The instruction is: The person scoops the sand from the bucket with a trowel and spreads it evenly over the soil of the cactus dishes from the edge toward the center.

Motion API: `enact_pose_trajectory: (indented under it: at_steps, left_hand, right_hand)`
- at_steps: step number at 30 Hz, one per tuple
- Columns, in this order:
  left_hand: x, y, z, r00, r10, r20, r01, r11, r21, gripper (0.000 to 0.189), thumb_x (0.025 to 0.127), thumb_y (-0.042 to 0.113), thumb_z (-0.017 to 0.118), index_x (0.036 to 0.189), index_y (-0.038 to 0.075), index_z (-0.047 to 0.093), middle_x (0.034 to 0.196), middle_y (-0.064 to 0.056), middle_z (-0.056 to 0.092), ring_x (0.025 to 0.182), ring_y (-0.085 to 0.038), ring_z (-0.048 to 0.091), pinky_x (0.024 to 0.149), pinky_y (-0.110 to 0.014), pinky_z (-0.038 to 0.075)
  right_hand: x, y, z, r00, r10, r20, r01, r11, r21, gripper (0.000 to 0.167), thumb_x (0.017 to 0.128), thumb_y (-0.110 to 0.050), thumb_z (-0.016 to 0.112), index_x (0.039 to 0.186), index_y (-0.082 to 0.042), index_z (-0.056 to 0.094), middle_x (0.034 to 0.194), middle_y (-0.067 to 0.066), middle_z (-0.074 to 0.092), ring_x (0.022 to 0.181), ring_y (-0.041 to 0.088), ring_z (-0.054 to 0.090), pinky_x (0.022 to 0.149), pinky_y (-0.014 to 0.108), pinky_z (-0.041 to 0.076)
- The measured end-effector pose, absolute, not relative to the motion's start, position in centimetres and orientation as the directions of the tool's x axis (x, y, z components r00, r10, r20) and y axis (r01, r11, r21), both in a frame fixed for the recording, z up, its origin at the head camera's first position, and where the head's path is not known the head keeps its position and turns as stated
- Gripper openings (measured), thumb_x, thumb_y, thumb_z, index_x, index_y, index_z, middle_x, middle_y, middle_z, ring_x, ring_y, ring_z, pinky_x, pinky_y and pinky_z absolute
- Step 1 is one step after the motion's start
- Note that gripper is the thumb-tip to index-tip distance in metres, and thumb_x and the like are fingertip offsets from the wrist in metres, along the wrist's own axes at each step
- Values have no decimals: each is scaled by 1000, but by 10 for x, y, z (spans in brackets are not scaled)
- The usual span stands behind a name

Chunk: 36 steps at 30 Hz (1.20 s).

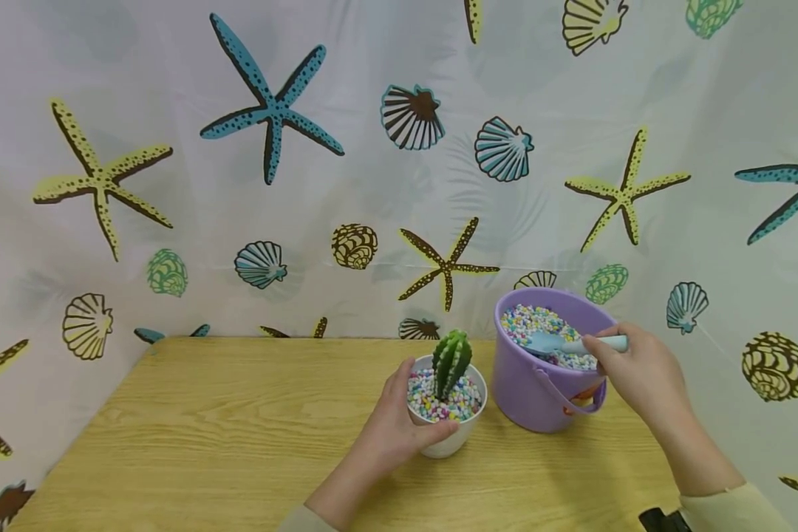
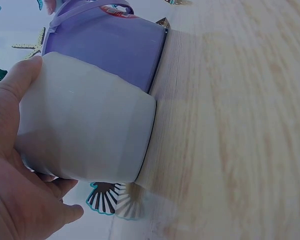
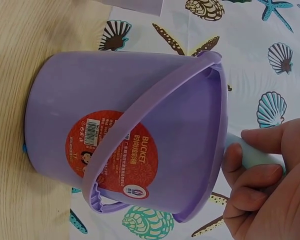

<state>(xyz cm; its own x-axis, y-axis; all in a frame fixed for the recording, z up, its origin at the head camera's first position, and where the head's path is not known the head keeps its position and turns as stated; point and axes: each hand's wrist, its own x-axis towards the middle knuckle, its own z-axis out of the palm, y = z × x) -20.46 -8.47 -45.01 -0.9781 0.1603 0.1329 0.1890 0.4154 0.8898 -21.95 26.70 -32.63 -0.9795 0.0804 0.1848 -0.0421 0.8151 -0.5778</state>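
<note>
A white pot (image 1: pixel 447 445) stands on the table, holding a green cactus (image 1: pixel 451 363) set in multicoloured pebbles (image 1: pixel 425 397). My left hand (image 1: pixel 394 423) grips the pot's near-left side, thumb at the front; the left wrist view shows the pot (image 2: pixel 85 120) with the fingers partly hidden behind it. My right hand (image 1: pixel 640 367) holds the handle of a light-blue small shovel (image 1: pixel 549 343). The shovel's blade rests among the pebbles inside a purple bucket (image 1: pixel 525 399), just right of the pot. In the right wrist view, curled fingers wrap the shovel's handle (image 3: pixel 255 156).
The wooden table (image 1: pixel 239 428) extends to the left and front. Behind it hangs a white curtain (image 1: pixel 346 185) printed with starfish and shells. The bucket's handle (image 3: pixel 135 110) hangs down its side over a red label (image 3: pixel 140 165).
</note>
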Motion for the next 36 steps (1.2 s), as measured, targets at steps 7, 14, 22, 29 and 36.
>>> enact_pose_trajectory:
  at_steps: [7, 14, 22, 29, 36]
  left_hand:
    - [-204, -84, -450, -978, 160, 134, 189, 410, 892, 127, 83, 49, 98, 176, 11, 20, 171, -29, 33, 152, -51, 42, 122, -69, 37]
    - [-204, -83, -451, -976, 165, 140, 198, 414, 889, 127, 83, 50, 98, 176, 12, 20, 171, -29, 34, 152, -51, 43, 122, -69, 37]
    - [-204, -85, -451, -978, 160, 133, 188, 413, 891, 127, 83, 50, 97, 176, 12, 20, 171, -28, 33, 153, -51, 42, 122, -69, 37]
    - [-203, -85, -450, -978, 158, 134, 189, 416, 890, 127, 83, 50, 98, 176, 11, 20, 170, -29, 34, 152, -50, 43, 122, -68, 37]
    - [-203, -84, -449, -978, 157, 136, 190, 415, 890, 127, 83, 50, 98, 176, 11, 20, 170, -28, 34, 152, -49, 43, 122, -68, 37]
  right_hand:
    - [-221, 261, -333, -971, 84, 225, -55, 834, -549, 54, 110, -52, 64, 130, -3, 71, 111, 17, 78, 79, 26, 63, 59, 38, 45]
    - [-228, 253, -333, -970, 118, 213, -13, 847, -531, 57, 111, -51, 61, 136, 1, 67, 117, 21, 76, 79, 27, 62, 59, 39, 43]
    - [-230, 255, -337, -970, 144, 196, 0, 807, -590, 58, 111, -52, 61, 135, 0, 68, 120, 20, 76, 95, 32, 69, 67, 38, 49]
    - [-232, 258, -342, -971, 158, 178, 7, 766, -643, 53, 112, -48, 61, 138, -2, 68, 114, 16, 80, 96, 30, 72, 70, 37, 52]
    - [-232, 262, -343, -973, 157, 167, 13, 765, -644, 55, 112, -50, 61, 138, -2, 68, 112, 15, 80, 95, 31, 71, 69, 38, 50]
